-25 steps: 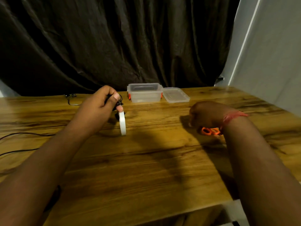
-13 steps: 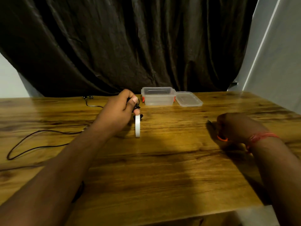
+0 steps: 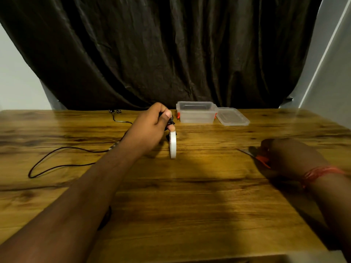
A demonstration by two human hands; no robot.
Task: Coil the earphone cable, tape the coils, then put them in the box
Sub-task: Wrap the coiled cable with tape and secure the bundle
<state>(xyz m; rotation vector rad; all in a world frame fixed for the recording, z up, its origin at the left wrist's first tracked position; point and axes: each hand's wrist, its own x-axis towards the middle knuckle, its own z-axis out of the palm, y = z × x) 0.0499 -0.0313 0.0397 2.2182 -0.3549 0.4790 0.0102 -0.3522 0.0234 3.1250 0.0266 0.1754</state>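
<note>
My left hand (image 3: 152, 128) is closed around a small black coil of earphone cable, with a white roll of tape (image 3: 173, 145) hanging on edge from the fingers just above the table. More black earphone cable (image 3: 62, 158) trails loose across the table to the left. My right hand (image 3: 288, 156) rests on the table at the right, closed on orange-handled scissors (image 3: 260, 158) whose blade points left. A clear plastic box (image 3: 196, 112) with orange clips stands open at the back, its lid (image 3: 232, 116) lying beside it on the right.
The wooden table (image 3: 190, 196) ends at a near edge low in the view. A dark curtain (image 3: 171, 54) hangs behind it, with pale wall at both sides. A red thread is tied on my right wrist (image 3: 321, 172).
My right hand has moved to the right and taken up the scissors from the table. My left hand keeps the coil and tape in the same place. The camera has tilted up.
</note>
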